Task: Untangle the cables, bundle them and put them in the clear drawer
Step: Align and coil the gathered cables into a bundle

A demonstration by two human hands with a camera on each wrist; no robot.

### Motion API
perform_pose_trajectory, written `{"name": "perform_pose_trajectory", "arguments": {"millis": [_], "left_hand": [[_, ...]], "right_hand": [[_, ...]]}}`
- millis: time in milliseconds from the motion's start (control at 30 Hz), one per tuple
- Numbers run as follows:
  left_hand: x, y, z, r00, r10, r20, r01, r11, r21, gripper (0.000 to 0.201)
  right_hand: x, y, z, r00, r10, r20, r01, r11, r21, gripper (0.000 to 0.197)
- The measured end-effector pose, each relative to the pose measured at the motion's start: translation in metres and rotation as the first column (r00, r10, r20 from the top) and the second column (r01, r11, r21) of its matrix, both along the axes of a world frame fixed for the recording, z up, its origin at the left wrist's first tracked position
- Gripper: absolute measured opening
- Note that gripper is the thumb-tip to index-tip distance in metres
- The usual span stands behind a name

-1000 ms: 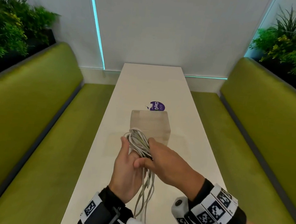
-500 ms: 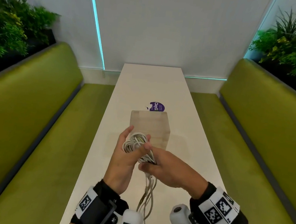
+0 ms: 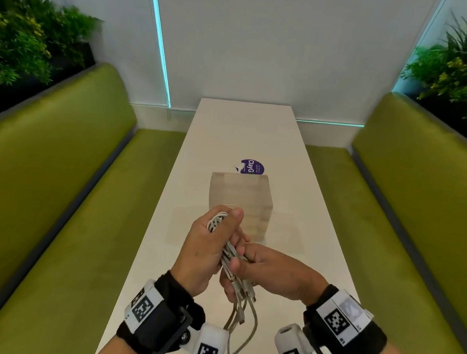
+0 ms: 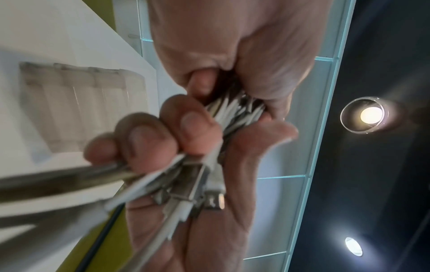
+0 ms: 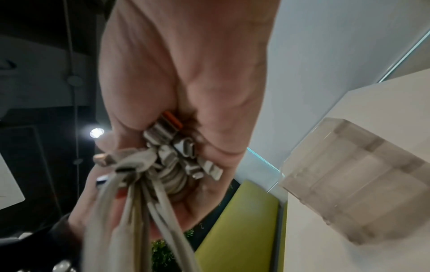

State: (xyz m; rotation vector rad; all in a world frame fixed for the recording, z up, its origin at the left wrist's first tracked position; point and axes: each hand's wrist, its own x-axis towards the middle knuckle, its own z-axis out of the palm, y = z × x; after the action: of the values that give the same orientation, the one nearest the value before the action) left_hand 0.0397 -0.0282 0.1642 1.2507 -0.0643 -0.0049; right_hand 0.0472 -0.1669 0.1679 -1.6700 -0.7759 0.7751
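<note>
Fingers [image 3: 241,267] of the right hand [image 3: 277,273] curl round the white cable bundle [image 3: 228,255], the left hand [image 3: 207,249] clamping its looped top, just short of the clear drawer unit [image 3: 239,203].

White cables [image 3: 229,258] bunched before clear drawer [image 3: 240,203]

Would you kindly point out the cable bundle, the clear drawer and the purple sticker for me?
cable bundle [image 3: 217,220]: head view, on the white loops showing above the left hand's fingers.
clear drawer [image 3: 249,191]: head view, on its top face, beyond the hands.
purple sticker [image 3: 252,167]: head view, on its printed middle, behind the drawer.
</note>
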Motion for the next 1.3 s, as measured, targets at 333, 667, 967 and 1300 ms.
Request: {"name": "perform_pose_trajectory", "arguments": {"millis": [333, 667, 967, 1300], "left_hand": [[0.001, -0.003, 0.004, 0.997, -0.044, 0.07, 0.041, 0.998, 0.042, 0.032], [-0.018, 0.004, -0.039, 0.929, -0.371, -0.016, 0.363, 0.899, 0.243, 0.085], [-0.02, -0.005, -0.038, 0.955, -0.293, -0.057, 0.298, 0.938, 0.178, 0.031], [-0.019, 0.014, -0.034, 0.911, -0.396, -0.118, 0.413, 0.871, 0.267, 0.037]], "right_hand": [[-0.004, 0.005, -0.007, 0.986, -0.104, -0.128, 0.122, 0.982, 0.144, 0.015], [0.014, -0.007, 0.003, 0.901, -0.422, -0.101, 0.433, 0.856, 0.284, 0.025], [0.018, -0.002, 0.017, 0.815, -0.541, -0.207, 0.578, 0.736, 0.352, 0.015], [0.026, -0.011, 0.032, 0.829, -0.559, 0.026, 0.535, 0.804, 0.259, 0.017]]}}
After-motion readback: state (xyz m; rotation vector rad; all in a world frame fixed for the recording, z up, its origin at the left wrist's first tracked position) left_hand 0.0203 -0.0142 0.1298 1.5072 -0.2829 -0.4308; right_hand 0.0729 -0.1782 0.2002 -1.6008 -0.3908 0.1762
